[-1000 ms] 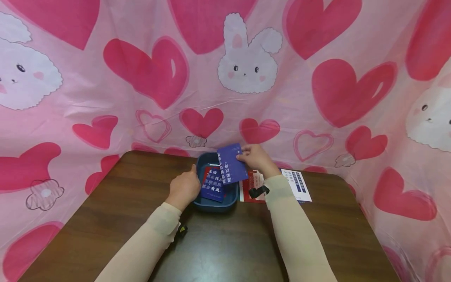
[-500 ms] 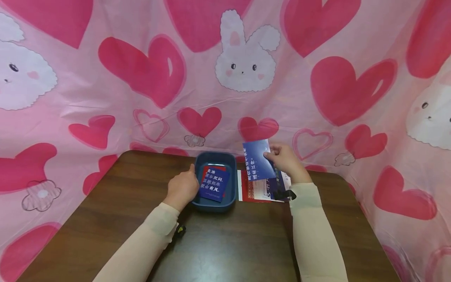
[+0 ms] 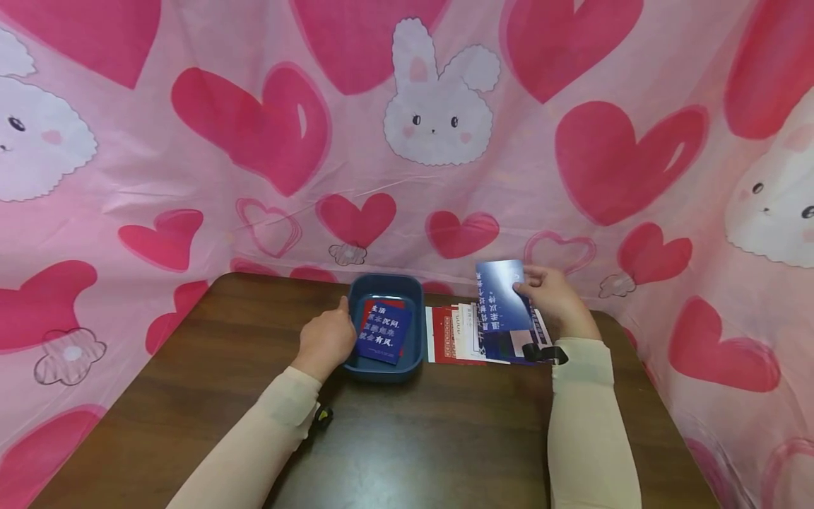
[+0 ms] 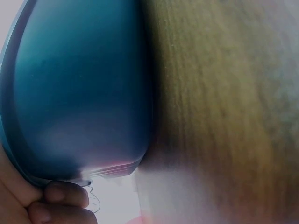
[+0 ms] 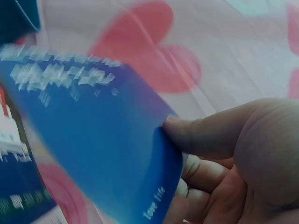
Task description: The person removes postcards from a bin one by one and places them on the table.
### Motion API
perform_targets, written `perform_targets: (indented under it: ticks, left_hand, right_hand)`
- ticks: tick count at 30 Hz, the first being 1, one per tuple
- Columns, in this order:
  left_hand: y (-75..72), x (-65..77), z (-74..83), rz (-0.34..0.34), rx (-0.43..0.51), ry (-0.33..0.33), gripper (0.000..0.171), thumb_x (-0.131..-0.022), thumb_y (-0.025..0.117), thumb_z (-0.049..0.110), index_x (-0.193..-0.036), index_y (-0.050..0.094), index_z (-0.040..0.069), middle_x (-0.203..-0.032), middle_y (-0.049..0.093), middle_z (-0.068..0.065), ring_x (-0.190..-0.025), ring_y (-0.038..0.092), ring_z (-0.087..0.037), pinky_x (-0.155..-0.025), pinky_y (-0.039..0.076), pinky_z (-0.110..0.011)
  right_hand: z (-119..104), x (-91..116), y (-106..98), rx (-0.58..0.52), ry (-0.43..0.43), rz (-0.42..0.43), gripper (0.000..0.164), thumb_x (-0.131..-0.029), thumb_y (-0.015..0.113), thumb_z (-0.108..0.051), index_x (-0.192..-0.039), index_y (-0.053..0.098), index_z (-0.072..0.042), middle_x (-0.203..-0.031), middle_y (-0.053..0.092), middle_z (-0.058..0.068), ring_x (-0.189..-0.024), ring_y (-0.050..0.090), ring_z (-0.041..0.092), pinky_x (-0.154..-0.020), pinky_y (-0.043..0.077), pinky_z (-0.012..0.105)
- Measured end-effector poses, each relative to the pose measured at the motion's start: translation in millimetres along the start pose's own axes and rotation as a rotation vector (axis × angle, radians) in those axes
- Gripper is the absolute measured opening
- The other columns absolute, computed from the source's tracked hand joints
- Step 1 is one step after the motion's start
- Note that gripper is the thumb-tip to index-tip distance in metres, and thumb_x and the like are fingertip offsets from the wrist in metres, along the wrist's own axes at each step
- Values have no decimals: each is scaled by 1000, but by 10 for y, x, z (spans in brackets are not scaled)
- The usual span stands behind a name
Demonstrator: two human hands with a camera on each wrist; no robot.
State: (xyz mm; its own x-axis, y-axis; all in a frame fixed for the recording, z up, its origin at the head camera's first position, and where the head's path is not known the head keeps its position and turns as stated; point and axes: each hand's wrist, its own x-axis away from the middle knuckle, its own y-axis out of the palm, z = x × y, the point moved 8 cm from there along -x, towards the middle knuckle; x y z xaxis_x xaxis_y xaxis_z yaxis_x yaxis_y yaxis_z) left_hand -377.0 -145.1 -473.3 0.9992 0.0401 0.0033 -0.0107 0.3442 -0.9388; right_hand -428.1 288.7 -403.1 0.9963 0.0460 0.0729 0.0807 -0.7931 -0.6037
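My right hand (image 3: 552, 293) pinches a blue card (image 3: 502, 297) with white lettering by its right edge, thumb on its face, holding it above the row of cards on the table. Seen from the right wrist, the card (image 5: 107, 126) also bears small "love life" print. My left hand (image 3: 327, 339) grips the left rim of a dark blue plastic basin (image 3: 418, 332); in the left wrist view its fingers (image 4: 67, 193) curl at the rim. Inside the basin a blue card (image 3: 384, 336) with white lettering lies over a red one (image 3: 369, 311).
Right of the basin, several overlapping cards (image 3: 443, 336), red, white and dark blue, lie on the brown wooden table (image 3: 394, 438). A pink cloth with hearts and rabbits (image 3: 439, 127) hangs just behind the table's back edge.
My right hand has carried the blue card rightward, from above the basin to above the card row, uncovering the basin's right side. My left hand keeps its place on the rim.
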Motion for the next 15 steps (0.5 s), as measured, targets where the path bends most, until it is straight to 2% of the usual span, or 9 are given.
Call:
perform_targets:
  ticks: [5,9,13,15]
  left_hand:
    - [-12,-5,5,12,-22,-4,64,-116,53,29,-173,44,4,-100,81,-21,-74,72,-34,-64,65,-49]
    - [6,-14,-9,-14,-19,-28,65,-117,53,30,-175,41,5,-94,78,-17,-73,70,-32,-66,65,-48]
    - [14,-15,-13,-22,-16,-35,65,-117,53,31,-176,40,6,-89,76,-15,-72,68,-31,-65,65,-46]
    - [12,-13,-6,-20,-19,-32,65,-116,53,31,-175,40,5,-89,76,-16,-71,68,-31,-64,64,-46]
  right_hand:
    - [272,51,-186,-20,49,-2,71,-117,61,-26,-179,32,-5,-169,53,33,-149,56,50,-130,45,68]
    - [499,58,-274,-52,103,-24,74,-119,57,-25,-182,22,-9,-177,40,33,-156,48,54,-131,42,70]
    - [678,58,-337,-65,146,-36,75,-119,52,-18,-182,12,-5,-183,25,35,-164,36,58,-133,36,71]
    - [751,59,-353,-62,160,-46,75,-119,51,-15,-181,12,-4,-183,23,36,-167,32,60,-133,35,73]
